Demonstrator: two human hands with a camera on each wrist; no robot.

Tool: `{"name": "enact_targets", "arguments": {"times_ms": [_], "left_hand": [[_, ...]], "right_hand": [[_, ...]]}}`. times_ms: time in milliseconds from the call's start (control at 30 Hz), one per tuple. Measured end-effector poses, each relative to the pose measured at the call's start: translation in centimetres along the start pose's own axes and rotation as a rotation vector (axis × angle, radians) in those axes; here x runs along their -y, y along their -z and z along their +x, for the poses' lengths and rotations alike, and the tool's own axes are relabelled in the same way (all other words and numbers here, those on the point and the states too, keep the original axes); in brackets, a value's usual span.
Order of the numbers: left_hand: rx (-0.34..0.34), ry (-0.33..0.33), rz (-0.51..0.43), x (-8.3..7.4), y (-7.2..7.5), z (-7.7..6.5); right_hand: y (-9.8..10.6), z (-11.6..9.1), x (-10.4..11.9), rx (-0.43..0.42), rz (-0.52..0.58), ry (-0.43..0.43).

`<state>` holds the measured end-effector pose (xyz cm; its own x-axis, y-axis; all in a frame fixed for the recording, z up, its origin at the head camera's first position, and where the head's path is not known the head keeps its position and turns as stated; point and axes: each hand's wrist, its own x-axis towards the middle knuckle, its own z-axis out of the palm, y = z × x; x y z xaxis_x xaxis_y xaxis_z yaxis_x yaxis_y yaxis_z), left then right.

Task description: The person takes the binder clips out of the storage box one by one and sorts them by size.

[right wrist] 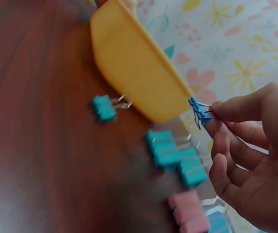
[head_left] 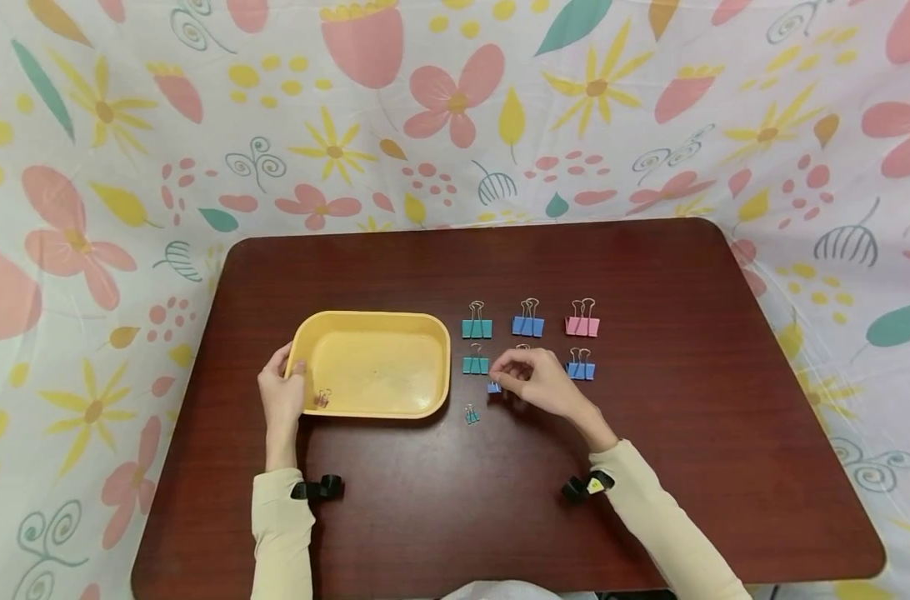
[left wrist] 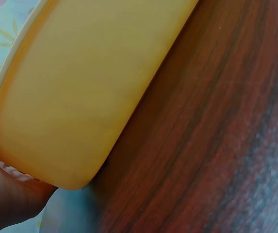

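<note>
My left hand point(head_left: 281, 398) grips the left end of a yellow plastic tray point(head_left: 372, 317), thumb over the rim. In the left wrist view the tray's side wall point(left wrist: 80, 97) fills much of the picture. A small pinkish binder clip point(head_left: 322, 398) lies in the tray's near left corner. Between thumb and forefinger my right hand point(head_left: 537, 382) pinches a small blue binder clip point(right wrist: 200, 110) by its wire handles, held above the table to the right of the tray. Near that hand are a teal binder clip point(head_left: 475, 365) and a small teal binder clip point(head_left: 472, 415).
Behind my right hand stand a large teal clip point(head_left: 477, 328), a large blue clip point(head_left: 527, 325) and a large pink clip point(head_left: 582, 326). Another blue clip point(head_left: 580, 370) is right of it. A pink clip point(right wrist: 189, 212) is mostly hidden by the hand in the head view.
</note>
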<state>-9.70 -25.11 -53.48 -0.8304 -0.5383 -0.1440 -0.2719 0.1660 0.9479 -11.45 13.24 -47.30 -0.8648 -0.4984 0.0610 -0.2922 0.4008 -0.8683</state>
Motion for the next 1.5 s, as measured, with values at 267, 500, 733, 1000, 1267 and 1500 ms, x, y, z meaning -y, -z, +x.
{"name": "enact_targets", "arguments": {"times_ms": [267, 500, 733, 1000, 1267, 1500], "left_hand": [[0.003, -0.011, 0.007, -0.1, 0.2, 0.1], [-0.003, -0.015, 0.0, -0.3, 0.2, 0.1], [-0.008, -0.023, -0.001, -0.6, 0.1, 0.1], [0.007, -0.024, -0.012, -0.6, -0.3, 0.0], [0.006, -0.008, -0.004, 0.2, -0.2, -0.5], [-0.005, -0.021, -0.004, 0.2, -0.2, -0.4]], "right_hand": [[0.3, -2.7, -1.9, -0.021, -0.023, -0.065], [0.1, -3.4, -3.9, -0.053, -0.047, -0.061], [-0.5, -3.6, -7.2, -0.107, -0.102, -0.08], [0.8, -3.1, -6.2, -0.178, -0.18, 0.051], [0.5, 1.4, -2.0, -0.153, -0.176, 0.19], [-4.5, 6.7, 2.8, 0.024, -0.081, 0.283]]}}
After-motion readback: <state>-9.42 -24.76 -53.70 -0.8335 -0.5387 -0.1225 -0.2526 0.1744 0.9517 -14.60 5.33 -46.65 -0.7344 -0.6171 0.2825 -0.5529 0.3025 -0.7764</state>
